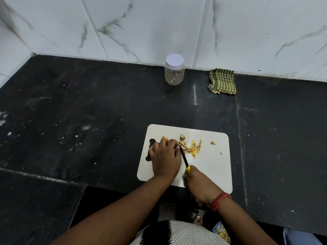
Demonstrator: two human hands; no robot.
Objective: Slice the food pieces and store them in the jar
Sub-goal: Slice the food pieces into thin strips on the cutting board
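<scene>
Your left hand (pixel 165 156) pins a piece while your right hand (pixel 195 181) grips the knife (pixel 184 159); slices (pixel 193 149) lie cut, the lidded jar (pixel 174 69) at twelve o'clock awaits filling.

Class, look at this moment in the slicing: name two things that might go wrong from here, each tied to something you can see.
1. The left hand holds the food right beside the knife blade, so its fingers could get nicked.
2. The jar stands lidded by the wall, far from the cutting board; slices may drop while being carried over.
</scene>
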